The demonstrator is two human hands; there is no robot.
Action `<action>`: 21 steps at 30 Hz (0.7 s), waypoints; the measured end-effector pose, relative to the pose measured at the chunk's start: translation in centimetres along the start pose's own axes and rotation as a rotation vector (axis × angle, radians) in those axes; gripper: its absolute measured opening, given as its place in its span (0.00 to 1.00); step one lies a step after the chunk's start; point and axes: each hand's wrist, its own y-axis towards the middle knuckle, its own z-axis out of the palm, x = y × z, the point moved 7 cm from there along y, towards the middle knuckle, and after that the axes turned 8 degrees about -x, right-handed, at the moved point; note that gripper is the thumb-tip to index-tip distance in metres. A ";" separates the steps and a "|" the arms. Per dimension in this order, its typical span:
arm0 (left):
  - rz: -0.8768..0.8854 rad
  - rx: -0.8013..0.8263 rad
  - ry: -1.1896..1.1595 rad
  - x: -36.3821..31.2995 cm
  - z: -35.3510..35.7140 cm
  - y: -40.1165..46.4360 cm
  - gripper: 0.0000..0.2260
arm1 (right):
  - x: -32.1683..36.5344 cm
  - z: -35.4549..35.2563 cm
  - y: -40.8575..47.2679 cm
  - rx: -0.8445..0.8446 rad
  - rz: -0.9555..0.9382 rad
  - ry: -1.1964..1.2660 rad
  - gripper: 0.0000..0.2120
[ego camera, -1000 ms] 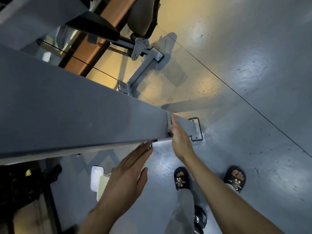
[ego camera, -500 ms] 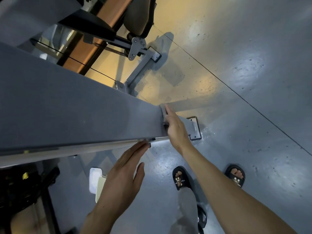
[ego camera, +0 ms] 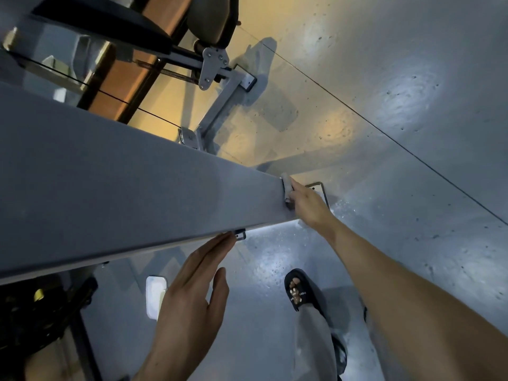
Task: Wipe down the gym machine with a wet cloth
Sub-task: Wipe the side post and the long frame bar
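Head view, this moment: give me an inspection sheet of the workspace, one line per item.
Surface: grey machine beam runs across the view above a speckled grey floor.
Job's things: pale cloth pressed on the beam's lower end.
Clutter: white pad on the floor under the beam.
Grippers: right hand holds the cloth; left hand flat, fingertips at the beam's edge.
Cables: thin black cable behind the beam.
Surroundings: padded seat, black sandal.

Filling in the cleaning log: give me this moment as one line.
step: wiping beam | right hand: presses cloth on beam | left hand: flat, fingertips at beam's lower edge | floor: grey
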 end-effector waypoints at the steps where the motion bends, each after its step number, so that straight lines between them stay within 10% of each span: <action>1: -0.002 -0.007 -0.001 0.0 0.1 0.0 0.23 | -0.2 0.2 0.1 -0.006 -0.006 0.019 0.17; 21: -0.044 0.163 0.027 -0.5 0.0 0.7 0.27 | 6.3 2.8 -10.8 -0.029 -0.257 0.255 0.25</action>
